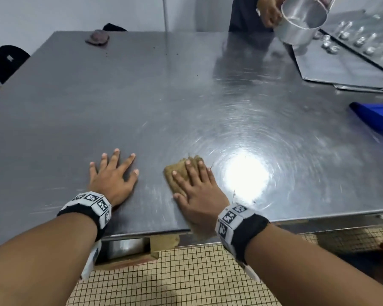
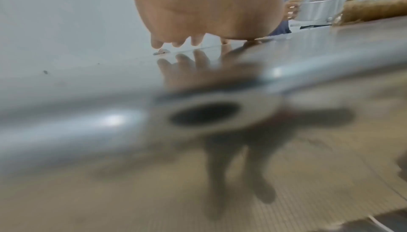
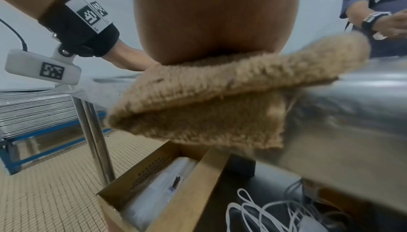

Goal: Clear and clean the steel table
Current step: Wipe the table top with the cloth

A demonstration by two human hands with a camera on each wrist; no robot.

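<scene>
The steel table (image 1: 186, 96) fills the head view, with swirl marks and a bright glare near its front edge. My right hand (image 1: 197, 186) lies flat with straight fingers on a tan fluffy cloth (image 1: 179, 173), pressing it at the table's front edge. In the right wrist view the tan cloth (image 3: 209, 100) droops over the table's front edge under my palm (image 3: 215, 18). My left hand (image 1: 114, 175) rests flat on bare steel, fingers spread, to the left of the cloth. The left wrist view shows my left hand (image 2: 207, 9) above the steel.
A dark crumpled rag (image 1: 97, 37) and a few crumbs lie at the far left. Another person (image 1: 270, 12) holds a steel pot (image 1: 301, 21) at the far right. Steel trays (image 1: 345, 65) and a blue object (image 1: 376, 118) sit on the right. A cardboard box (image 3: 167, 183) stands under the table.
</scene>
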